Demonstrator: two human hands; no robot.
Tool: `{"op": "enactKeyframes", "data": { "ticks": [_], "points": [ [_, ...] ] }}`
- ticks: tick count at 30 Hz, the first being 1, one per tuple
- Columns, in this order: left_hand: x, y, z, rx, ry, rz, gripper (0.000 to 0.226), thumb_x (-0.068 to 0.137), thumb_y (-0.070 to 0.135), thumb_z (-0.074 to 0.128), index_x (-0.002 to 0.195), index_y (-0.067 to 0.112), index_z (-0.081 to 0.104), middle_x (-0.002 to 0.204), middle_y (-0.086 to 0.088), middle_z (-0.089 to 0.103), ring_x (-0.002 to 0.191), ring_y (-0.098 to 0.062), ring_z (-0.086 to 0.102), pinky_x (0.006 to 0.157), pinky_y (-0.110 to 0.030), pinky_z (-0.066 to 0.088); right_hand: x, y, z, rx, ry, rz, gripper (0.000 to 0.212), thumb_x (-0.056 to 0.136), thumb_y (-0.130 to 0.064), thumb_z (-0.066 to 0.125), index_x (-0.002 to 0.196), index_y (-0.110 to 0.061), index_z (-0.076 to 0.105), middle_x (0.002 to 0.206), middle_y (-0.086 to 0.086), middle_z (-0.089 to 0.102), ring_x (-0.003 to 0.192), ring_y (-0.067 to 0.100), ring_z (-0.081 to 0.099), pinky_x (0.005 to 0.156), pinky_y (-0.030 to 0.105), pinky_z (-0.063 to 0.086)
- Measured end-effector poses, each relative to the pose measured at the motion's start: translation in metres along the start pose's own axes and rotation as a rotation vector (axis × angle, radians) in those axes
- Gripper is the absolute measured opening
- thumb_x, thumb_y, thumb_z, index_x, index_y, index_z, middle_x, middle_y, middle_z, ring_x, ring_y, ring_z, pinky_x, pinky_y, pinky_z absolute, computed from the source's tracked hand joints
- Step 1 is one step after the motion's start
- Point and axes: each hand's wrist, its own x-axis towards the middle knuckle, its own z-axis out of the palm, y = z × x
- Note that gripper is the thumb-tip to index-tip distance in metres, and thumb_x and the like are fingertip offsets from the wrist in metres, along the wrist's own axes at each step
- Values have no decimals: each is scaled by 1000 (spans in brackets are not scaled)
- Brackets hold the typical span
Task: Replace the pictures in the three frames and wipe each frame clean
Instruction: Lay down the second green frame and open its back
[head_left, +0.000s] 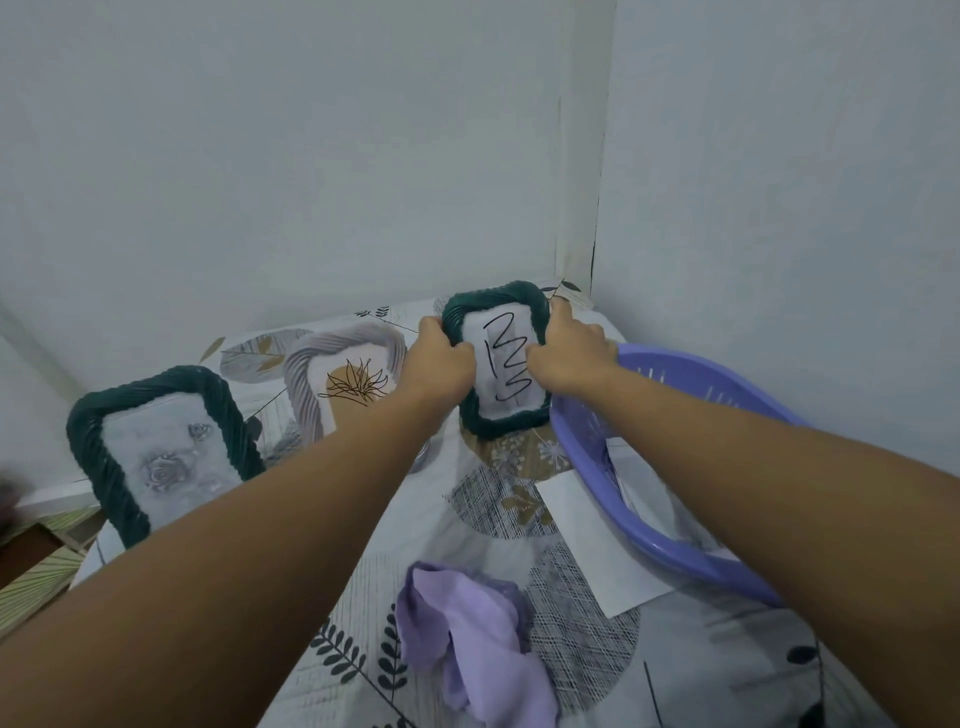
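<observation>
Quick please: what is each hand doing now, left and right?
Left hand: fingers curled round the left edge of the dark green frame.
Right hand: grips the same frame's right edge.

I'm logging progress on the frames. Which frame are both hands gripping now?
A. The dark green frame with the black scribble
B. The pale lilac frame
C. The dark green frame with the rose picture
A: the left hand and right hand grip the sides of the scribble frame.
</observation>
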Motion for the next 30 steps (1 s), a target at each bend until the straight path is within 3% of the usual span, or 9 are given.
{"op": "enactKeyframes", "data": {
  "ticks": [3,5,8,11,15,18,22,26,30],
  "points": [
    [3,2,10,34,13,-63,30,101,12,45,130,10,39,111,-13,58,99,-27,58,78,-42,54,7,2,2,-45,-34,35,66,95,-22,51,153,-16,20,133,15,55,134,37,40,116,53,22],
    [5,3,14,42,33,-97,34,101,8,46,134,6,39,112,-14,55,97,-27,55,74,-39,50,11,5,3,-82,-57,42,58,93,-23,49,147,-17,27,120,11,58,129,36,45,115,54,19],
    [6,4,16,19,48,-119,36,98,3,48,133,7,38,115,-15,56,102,-29,58,85,-46,57,14,10,5,-114,-86,33,42,91,-24,49,132,-21,42,105,4,54,120,34,49,111,53,21],
    [5,5,15,-48,74,-105,31,99,1,46,126,14,38,109,-15,59,100,-32,62,86,-55,59,14,13,3,-70,-26,-2,34,91,-20,49,124,-23,45,103,-1,52,120,32,49,113,53,22],
    [1,13,7,-163,118,4,28,104,7,45,129,19,40,96,-5,62,84,-21,65,80,-50,60,10,9,-1,55,94,-52,24,95,-23,47,118,-28,47,100,-3,53,116,29,50,114,57,23],
    [-8,17,-3,-225,130,85,27,106,10,45,128,24,41,96,-2,63,85,-18,68,80,-49,62,1,5,-6,168,162,-74,21,96,-22,45,116,-28,51,105,-3,60,112,26,52,107,48,27],
    [-28,14,-18,-305,137,137,30,106,14,47,134,26,43,107,-4,63,90,-15,68,62,-27,61,-18,-4,-13,279,222,-119,33,98,-22,45,128,-32,54,118,-5,65,117,24,54,95,39,28],
    [-52,7,-41,-409,190,115,33,104,16,53,134,28,48,112,-10,66,99,-25,70,79,-42,63,-38,-16,-14,352,208,-147,39,101,-28,45,139,-35,51,127,-8,64,122,23,52,103,44,28],
    [-85,-5,-70,-552,166,60,32,104,11,53,133,25,51,108,-8,70,100,-24,71,80,-42,62,-72,-29,-12,586,120,-221,32,103,-30,47,134,-29,58,124,-9,65,118,16,57,103,44,46]
  ]
}}
